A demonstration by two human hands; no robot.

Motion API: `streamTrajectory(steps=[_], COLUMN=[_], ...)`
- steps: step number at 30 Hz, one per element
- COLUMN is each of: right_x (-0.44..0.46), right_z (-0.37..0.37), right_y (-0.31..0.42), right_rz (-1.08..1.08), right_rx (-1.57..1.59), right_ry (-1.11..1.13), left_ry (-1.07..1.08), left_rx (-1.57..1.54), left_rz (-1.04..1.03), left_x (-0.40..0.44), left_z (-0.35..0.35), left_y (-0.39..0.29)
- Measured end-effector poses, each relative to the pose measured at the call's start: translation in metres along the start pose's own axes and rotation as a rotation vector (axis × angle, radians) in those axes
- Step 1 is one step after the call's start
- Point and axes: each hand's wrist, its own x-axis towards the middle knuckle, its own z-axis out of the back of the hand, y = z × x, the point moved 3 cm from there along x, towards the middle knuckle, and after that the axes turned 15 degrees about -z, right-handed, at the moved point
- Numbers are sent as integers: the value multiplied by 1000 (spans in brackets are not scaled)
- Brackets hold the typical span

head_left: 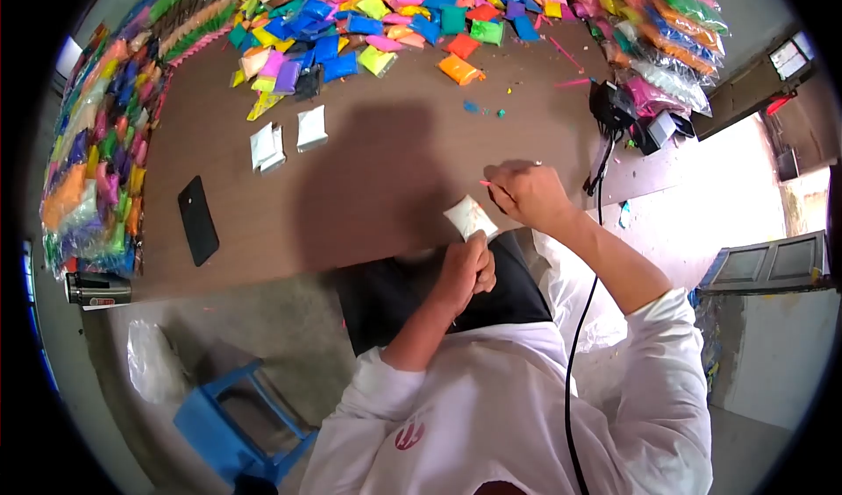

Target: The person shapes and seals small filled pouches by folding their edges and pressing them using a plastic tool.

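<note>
My left hand [467, 271] is closed on the lower edge of a small white packet [470, 217], pinching it near the table's front edge. The packet looks puffy, with faint reddish marks on its face. Just to the right and a little above, my right hand [531, 199] is closed near the tabletop. A small pink strip [485, 183] pokes out from its fingertips; the rest of it is hidden in the grip. The right hand is apart from the packet. More white packets [311, 128] lie to the left, two of them overlapping [267, 148].
Colourful packets [360, 23] are heaped along the back of the brown table [237, 223]. Stacked bags line the left [96, 153] and right [675, 30] sides. A black phone [198, 220] lies at left. A black cable [589, 306] runs past my right arm. A blue stool [237, 420] stands below.
</note>
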Motion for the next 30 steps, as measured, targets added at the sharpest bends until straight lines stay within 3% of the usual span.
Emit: streamTrajectory(steps=[3,8,10,15,18,24,28,30], right_x=[-8,-12,-2,-16,-25,-3,-12,-21], right_z=[18,-3,-2,24,10,2,20,14], right_y=[12,18,9,21,26,1,12,18], right_rz=[65,117,38,111,181,26,50,215], right_rx=[182,156,-60,140,73,-51,210,193], right_ry=[112,63,100,18,59,36,107,-18], left_ry=[-9,18,19,1,-11,5,20,-10], left_rx=[-2,-117,-84,-76,-64,-44,-87,-58], left_rz=[51,41,25,57,64,11,-4,87], left_x=[-2,-1,5,1,0,9,5,4], left_z=[6,4,0,1,0,-12,-3,-1], left_y=[4,6,-3,5,8,-11,4,8])
